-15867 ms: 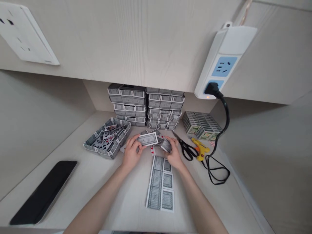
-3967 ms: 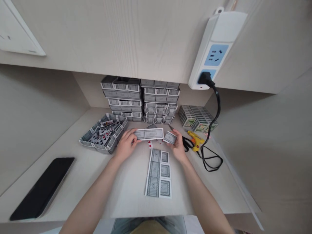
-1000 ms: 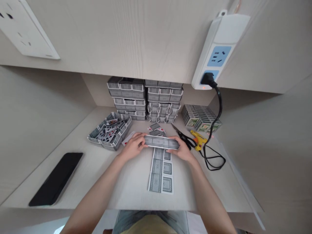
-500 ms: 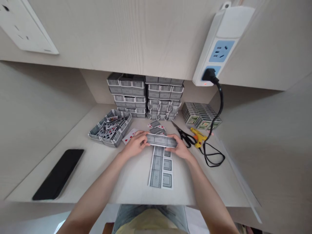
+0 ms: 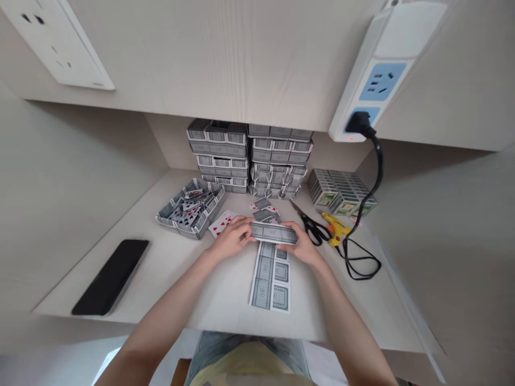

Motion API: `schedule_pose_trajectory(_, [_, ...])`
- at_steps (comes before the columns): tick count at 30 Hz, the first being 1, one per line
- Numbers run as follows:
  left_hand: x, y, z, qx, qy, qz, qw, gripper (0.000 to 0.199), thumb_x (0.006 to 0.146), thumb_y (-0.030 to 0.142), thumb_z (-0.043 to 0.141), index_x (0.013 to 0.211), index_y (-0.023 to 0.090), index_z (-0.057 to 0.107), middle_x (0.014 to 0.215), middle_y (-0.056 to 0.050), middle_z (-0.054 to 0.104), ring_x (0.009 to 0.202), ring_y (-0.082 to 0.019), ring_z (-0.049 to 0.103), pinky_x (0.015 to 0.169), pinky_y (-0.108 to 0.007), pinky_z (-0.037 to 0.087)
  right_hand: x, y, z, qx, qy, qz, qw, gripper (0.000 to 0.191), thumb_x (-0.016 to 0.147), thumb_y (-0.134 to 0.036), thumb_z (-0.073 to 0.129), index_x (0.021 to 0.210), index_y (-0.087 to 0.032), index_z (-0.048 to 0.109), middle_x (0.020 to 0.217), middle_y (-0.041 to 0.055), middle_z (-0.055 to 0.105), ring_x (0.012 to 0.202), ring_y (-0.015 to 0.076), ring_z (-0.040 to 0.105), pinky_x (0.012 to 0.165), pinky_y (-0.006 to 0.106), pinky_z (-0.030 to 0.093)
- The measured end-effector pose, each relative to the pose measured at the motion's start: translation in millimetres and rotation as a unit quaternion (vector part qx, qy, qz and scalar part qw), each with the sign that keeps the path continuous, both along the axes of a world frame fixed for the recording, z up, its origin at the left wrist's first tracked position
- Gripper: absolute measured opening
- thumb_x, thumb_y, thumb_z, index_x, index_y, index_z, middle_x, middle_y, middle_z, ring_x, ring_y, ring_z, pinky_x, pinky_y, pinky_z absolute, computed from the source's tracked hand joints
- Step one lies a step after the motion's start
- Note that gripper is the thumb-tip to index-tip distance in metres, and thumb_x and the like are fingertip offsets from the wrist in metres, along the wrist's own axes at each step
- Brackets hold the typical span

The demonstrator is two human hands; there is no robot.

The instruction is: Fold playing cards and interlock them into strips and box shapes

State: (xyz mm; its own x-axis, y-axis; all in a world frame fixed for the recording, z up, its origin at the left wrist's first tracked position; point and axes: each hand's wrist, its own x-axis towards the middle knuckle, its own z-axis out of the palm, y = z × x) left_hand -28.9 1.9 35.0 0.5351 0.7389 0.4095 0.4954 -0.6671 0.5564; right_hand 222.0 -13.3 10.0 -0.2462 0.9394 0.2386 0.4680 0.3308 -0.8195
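Note:
A strip of joined playing cards (image 5: 273, 232), grey patterned backs showing, is held level above the desk. My left hand (image 5: 235, 237) is closed on its left end, and my right hand (image 5: 300, 242) grips the right end. Under the strip, and partly hidden by it, a flat panel of joined playing cards (image 5: 263, 279) lies on the desk with smaller cut pieces along its right side. Red-pip cards (image 5: 220, 223) lie just beyond my left hand. More loose cards (image 5: 265, 213) are behind the strip.
A card-made tray (image 5: 203, 222) full of cards stands left, near a black phone (image 5: 112, 276). Stacked card boxes (image 5: 279, 155) rise behind. Right are scissors (image 5: 314, 229), a yellow glue gun (image 5: 335, 227), its cord and packed card decks (image 5: 341, 192). A power strip (image 5: 372, 69) hangs above.
The whole view has shifted slightly, so things appear a little farther right. Both hands keep hold of the card strip in nearly the same place above the panel.

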Motion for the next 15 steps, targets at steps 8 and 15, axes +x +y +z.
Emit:
schedule_pose_trajectory(8, [7.5, -4.5, -2.7, 0.02, 0.01, -0.004, 1.0, 0.018, 0.077, 0.03, 0.056, 0.065, 0.019, 0.048, 0.118, -0.008, 0.055, 0.113, -0.02, 0.043, 0.093, -0.04, 0.039, -1.4, -2.9, 5.5, 0.065, -0.154, -0.021, 0.986, 0.061, 0.058, -0.039, 0.073, 0.114, -0.024, 0.053, 0.11, 0.0086, 0.057, 0.105, 0.0307, 0.046, 0.089, 0.046, 0.031])
schedule_pose_trajectory(15, [25.6, -18.6, 0.9, 0.035, 0.006, -0.015, 0.999, 0.012, 0.081, 0.028, 0.05, 0.073, 0.02, 0.051, 0.128, -0.008, 0.047, 0.121, -0.021, 0.037, 0.098, -0.044, 0.035, -18.4, -13.2, 14.4, 0.073, -0.152, 0.0, 0.986, 0.065, 0.062, -0.041, 0.07, 0.121, -0.027, 0.047, 0.111, 0.0075, 0.059, 0.102, 0.0273, 0.053, 0.087, 0.041, 0.036])
